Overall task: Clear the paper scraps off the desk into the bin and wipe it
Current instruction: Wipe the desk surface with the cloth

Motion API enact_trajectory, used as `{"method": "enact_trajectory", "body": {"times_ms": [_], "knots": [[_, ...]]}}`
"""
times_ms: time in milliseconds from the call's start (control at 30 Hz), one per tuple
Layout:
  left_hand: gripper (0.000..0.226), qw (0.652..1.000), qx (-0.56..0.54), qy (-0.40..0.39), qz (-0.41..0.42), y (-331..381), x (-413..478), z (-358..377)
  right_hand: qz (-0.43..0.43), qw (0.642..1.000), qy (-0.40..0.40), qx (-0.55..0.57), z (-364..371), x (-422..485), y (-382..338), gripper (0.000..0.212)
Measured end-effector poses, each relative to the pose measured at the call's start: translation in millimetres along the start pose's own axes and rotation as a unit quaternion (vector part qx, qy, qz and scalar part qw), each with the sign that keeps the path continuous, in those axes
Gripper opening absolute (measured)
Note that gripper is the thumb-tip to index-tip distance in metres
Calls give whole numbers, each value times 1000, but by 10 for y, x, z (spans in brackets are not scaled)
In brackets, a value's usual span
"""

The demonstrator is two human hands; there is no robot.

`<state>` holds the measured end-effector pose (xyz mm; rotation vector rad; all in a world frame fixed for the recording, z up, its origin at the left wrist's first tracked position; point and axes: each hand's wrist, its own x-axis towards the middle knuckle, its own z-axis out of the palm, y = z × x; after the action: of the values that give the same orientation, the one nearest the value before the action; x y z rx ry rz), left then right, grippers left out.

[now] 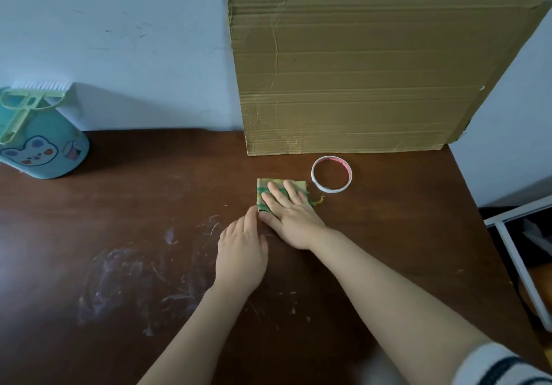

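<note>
While the cloth (261,189) lies on the desk (119,205) just beside the tape ring (331,174), it is pressed flat by the right hand (291,216) with straight, spread fingers. The left hand (242,250) is laid on the desk, fingers loosely extended, nothing held, its fingertips at the cloth's near corner.

Likely a home room, scuffed brown desk (119,235) against wall, cartoon-printed dustpan (44,148), leaning cardboard (358,71)

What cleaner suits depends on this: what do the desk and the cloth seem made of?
Desk: dark brown wood or laminate, slightly glossy; sheen and whitish smears show. Cloth under the right hand: probably woven fabric, yellow-green; a loose thread trails out.
</note>
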<state>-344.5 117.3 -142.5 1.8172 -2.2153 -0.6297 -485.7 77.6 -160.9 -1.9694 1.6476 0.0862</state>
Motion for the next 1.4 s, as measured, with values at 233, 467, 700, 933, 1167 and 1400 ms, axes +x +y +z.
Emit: {"method": "enact_trajectory", "body": {"times_ms": [233, 467, 700, 933, 1167, 1400], "knots": [[52, 998, 51, -27, -6, -180, 15, -26, -107, 994, 16, -26, 359, -531, 7, 63], [55, 997, 73, -18, -2, -208, 7, -7, -5, 999, 35, -39, -27, 334, -27, 59], [55, 998, 60, -16, 2, -220, 10, -14, -30, 999, 32, -16, 54, 219, -131, 57], [52, 999, 41, 2, 8, -184, 21, -8, -61, 997, 49, -22, 155, -179, 13, 56], [62, 1000, 25, 8, 8, -169, -55, 30, 12, 999, 13, -37, -64, 542, -150, 53], [55, 997, -64, 30, -22, -177, -126, -40, -101, 993, 33, 51, 386, -522, -159, 62]]}}
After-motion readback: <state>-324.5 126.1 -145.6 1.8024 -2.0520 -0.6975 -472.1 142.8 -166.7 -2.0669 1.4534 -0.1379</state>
